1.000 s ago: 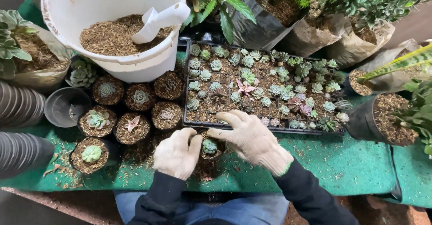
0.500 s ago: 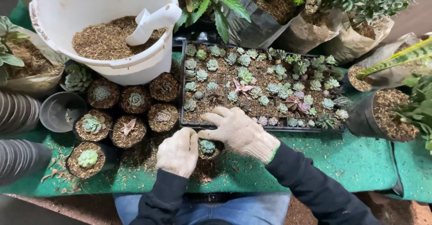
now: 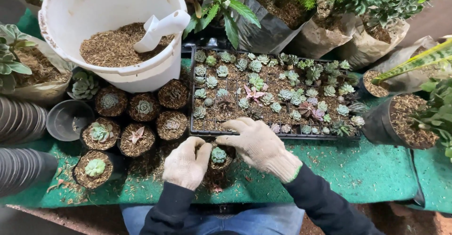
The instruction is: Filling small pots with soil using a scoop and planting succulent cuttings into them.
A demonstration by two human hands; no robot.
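succulent pot (image 3: pixel 218 159), a small dark one with a pale green rosette in brown mulch, sits on the green mat (image 3: pixel 367 169) at the near edge, just in front of the black seedling tray (image 3: pixel 207 132). both hands wear knitted cream gloves. left hand (image 3: pixel 186 163) rests against the pot's left side, fingers curled over the rim and touching the mulch. right hand (image 3: pixel 258 143) lies on the pot's right side, thumb on the rim, the other fingers spread loosely across the tray's front edge; neither hand is clenched and the pot stands on the mat rather than being lifted.

no printed package or sign can be read. behind the tray stand bag-like plant sleeves: a black plastic one (image 3: pixel 270 28) and crumpled tan ones (image 3: pixel 325 39), each holding a leafy plant.

the tray is filled with many small succulents in green, grey-blue and pink. to its left, a cluster of potted succulents (image 3: pixel 136 122) stands close together, with an empty black pot (image 3: pixel 66 119) beside them and stacks of black pots (image 3: pixel 21 141) lying at the far left. a large white bucket (image 3: pixel 141 75) behind them holds brown mulch and a white scoop (image 3: pixel 162 28). at the right, a dark pot of mulch (image 3: pixel 400 122) stands near the tray's end. loose mulch is scattered over the mat around the hands.
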